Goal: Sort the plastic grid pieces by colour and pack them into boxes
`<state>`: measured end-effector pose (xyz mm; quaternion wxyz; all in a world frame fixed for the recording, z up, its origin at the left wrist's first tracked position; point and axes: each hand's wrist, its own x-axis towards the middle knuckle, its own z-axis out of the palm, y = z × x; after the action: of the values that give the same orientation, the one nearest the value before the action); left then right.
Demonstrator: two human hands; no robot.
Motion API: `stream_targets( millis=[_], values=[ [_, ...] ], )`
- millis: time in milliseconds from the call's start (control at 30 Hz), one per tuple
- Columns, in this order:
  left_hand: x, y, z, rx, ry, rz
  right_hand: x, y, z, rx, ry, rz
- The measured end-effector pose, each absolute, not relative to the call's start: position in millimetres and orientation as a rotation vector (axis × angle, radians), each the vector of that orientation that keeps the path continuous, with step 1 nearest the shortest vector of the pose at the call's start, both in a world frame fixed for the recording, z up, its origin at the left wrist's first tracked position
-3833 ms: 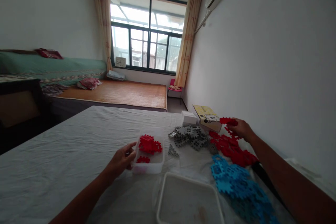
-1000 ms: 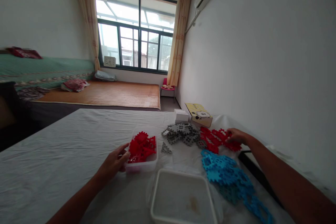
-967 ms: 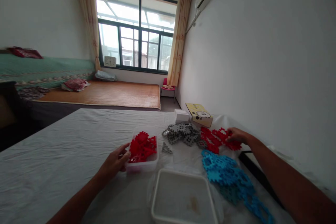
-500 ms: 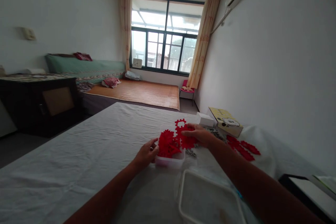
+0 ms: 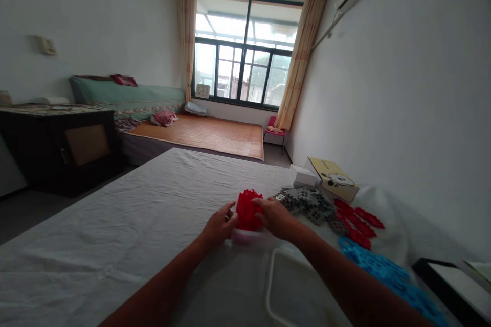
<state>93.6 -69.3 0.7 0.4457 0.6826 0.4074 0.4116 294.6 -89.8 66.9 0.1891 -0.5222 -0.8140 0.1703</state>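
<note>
A clear plastic box (image 5: 249, 237) stands on the white cloth, filled with red interlocking plastic pieces (image 5: 247, 212). My left hand (image 5: 220, 222) grips the left side of this box, thumb and fingers curled at its rim. At the opposite side, my right hand (image 5: 274, 216) has its fingers closed over the red pieces at the top of the box; its fingertips are partly lost among them. Nearer to me lies a translucent lid (image 5: 299, 286) with a pale rim, partly covered by my right forearm.
Grey interlocking pieces (image 5: 307, 202) lie heaped right of the box, with more red pieces (image 5: 355, 222) beyond. Blue pieces (image 5: 383, 271) spread beside my right forearm. Behind stand a white box (image 5: 303, 176) and a yellow carton (image 5: 333, 179). A black-edged tray-like object (image 5: 448, 286) is far right.
My right hand has moved left and down, bringing the red pieces it held into the box. My left hand stays at the box. The grey and blue pieces show more now.
</note>
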Motion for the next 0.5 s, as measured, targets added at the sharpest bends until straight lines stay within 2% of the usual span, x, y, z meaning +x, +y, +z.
stream_targets(
  millis=[133, 267, 400, 500],
  values=[
    [94, -71, 6, 1.670, 0.994, 0.999, 303, -113, 79, -1.450, -2.419, 0.356],
    [95, -71, 9, 1.648, 0.986, 0.987, 397, -114, 94, -1.793, -2.128, 0.237],
    [94, -68, 8, 1.654, 0.996, 0.969, 528, -123, 87, -2.200, -1.916, 0.349],
    [94, -67, 9, 1.649, 1.013, 0.963, 583, -135, 68, -2.292, -1.876, 0.489]
  ],
)
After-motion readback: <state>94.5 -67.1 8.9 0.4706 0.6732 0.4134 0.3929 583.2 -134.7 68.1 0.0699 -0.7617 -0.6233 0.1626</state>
